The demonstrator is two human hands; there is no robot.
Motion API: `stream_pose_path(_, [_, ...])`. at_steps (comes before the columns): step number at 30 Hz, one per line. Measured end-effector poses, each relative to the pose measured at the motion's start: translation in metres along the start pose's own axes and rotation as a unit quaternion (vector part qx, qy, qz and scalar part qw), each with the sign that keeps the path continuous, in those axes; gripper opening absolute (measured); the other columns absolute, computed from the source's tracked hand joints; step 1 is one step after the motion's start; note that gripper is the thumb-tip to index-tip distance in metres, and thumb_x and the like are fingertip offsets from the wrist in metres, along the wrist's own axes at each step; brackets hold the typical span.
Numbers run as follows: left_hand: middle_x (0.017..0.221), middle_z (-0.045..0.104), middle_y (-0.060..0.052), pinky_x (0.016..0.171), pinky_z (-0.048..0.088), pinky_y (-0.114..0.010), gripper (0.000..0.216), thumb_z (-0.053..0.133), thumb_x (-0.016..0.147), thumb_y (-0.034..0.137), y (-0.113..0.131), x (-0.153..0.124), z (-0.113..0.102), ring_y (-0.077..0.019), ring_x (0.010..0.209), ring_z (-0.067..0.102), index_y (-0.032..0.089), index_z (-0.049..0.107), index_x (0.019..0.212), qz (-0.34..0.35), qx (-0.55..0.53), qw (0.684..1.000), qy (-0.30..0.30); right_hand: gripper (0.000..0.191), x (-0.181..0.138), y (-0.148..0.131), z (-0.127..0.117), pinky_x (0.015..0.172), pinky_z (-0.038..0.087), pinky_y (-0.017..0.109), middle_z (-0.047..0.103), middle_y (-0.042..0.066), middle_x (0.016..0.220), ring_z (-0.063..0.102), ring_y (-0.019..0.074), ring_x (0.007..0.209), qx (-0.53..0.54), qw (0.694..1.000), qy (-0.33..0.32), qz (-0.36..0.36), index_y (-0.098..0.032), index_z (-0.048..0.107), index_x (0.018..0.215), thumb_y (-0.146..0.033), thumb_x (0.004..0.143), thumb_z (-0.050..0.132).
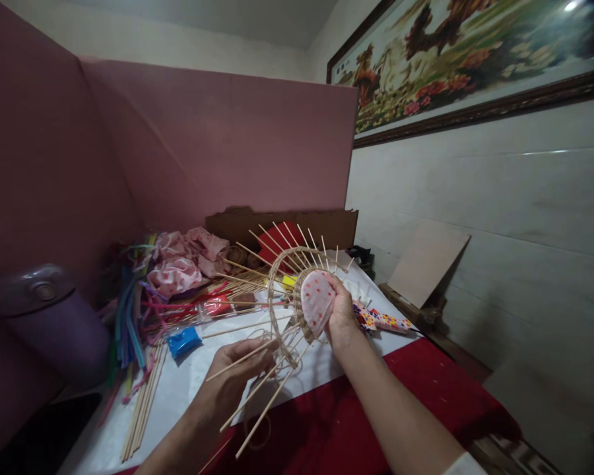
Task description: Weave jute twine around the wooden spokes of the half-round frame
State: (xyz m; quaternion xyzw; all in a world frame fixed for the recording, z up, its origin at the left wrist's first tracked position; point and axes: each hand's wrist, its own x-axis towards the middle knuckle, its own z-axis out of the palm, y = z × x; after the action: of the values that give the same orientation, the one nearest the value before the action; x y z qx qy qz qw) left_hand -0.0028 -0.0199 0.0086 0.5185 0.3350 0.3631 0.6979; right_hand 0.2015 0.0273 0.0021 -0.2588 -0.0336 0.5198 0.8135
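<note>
Tabletop [356, 409] with red cloth under a white sheet, pink partition behind, framed painting [470, 59] on the wall at 1 o'clock. Right hand [339, 313] raised, fingers closed around the dotted pink fabric base of a half-woven basket frame [297, 290], spokes fanning out toward 12. Left hand [237, 376] at 7 o'clock of it, curled, pinching thin cane strands. Loose sticks [143, 402] and coloured strips at 9, blue packet [184, 341] near. Tabletop edge close at 3 o'clock.
</note>
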Motion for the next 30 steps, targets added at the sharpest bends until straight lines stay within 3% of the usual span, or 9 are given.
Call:
stream_pose_path(5, [0.051,0.05,0.001,0.051,0.031,-0.023,0.026,0.066,0.073,0.036,-0.002,-0.001,-0.002,-0.01,0.052,0.042,0.015,0.073,0.087,0.074,0.095,0.992,-0.03,0.011,0.009,-0.001,-0.005,0.061,0.054,0.028,0.07,-0.001,0.062,0.066,0.0167,0.061,0.013,1.0,-0.009,-0.025,-0.018,0.062,0.077,-0.025,0.068,0.06])
stream_pose_path(10, [0.045,0.044,0.003,0.04,0.019,-0.021,0.032,0.068,0.07,0.038,-0.007,0.002,-0.006,-0.0052,0.04,0.033,0.014,0.072,0.091,0.047,0.076,0.996,-0.007,0.011,0.018,-0.006,-0.009,0.061,0.054,0.027,0.07,-0.003,0.064,0.065,0.015,0.059,0.028,0.998,-0.01,-0.063,-0.019,0.061,0.076,-0.026,0.068,0.062])
stream_pose_path(19, [0.047,0.053,0.001,0.045,0.031,-0.02,0.028,0.071,0.067,0.034,0.007,0.001,-0.019,-0.008,0.044,0.044,0.018,0.073,0.09,0.048,0.076,0.995,-0.047,0.013,0.018,-0.019,-0.009,0.064,0.053,0.025,0.07,-0.005,0.066,0.066,0.0131,0.063,0.016,0.995,-0.007,-0.1,-0.02,0.063,0.079,-0.027,0.068,0.063])
stream_pose_path(24, [0.059,0.063,-0.003,0.053,0.038,-0.023,0.027,0.073,0.061,0.033,0.014,-0.005,-0.024,-0.0122,0.055,0.051,0.019,0.075,0.084,0.028,0.091,0.995,-0.014,0.014,0.021,-0.019,-0.01,0.066,0.054,0.028,0.071,-0.002,0.069,0.066,0.0148,0.063,0.006,0.995,0.007,-0.095,-0.018,0.063,0.08,-0.027,0.069,0.061])
stream_pose_path(30, [0.059,0.062,-0.003,0.055,0.039,-0.023,0.033,0.072,0.062,0.036,0.002,-0.018,-0.042,-0.012,0.056,0.05,0.019,0.073,0.09,0.038,0.09,0.994,-0.048,0.014,0.025,-0.021,-0.011,0.063,0.052,0.027,0.07,-0.003,0.067,0.064,0.0137,0.06,0.005,0.995,0.034,-0.097,-0.018,0.063,0.081,-0.027,0.072,0.057])
